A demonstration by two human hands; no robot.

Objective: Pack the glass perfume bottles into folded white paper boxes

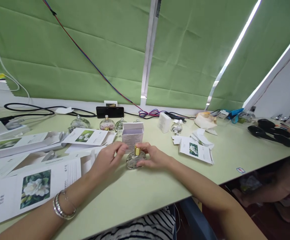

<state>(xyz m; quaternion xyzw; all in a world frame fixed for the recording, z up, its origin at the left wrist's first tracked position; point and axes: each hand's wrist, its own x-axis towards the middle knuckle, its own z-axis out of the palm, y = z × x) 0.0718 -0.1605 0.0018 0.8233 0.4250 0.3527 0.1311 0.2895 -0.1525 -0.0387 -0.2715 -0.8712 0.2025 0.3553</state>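
Green blinds [105,46] behind surface [125,196]; red-blue cable [53,12] hanging across them. Phone [110,112] upright at back. Power strip [3,133] far left.

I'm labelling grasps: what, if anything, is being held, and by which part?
The right hand has its grip on a glass bottle, by its right side near the gold cap. The left hand shows no clear hold.

No text reads clearly: print on the flower box [36,191] and small box [133,139] is blurred; the table [224,150] sticker [240,170] bears a red mark edged in blue.
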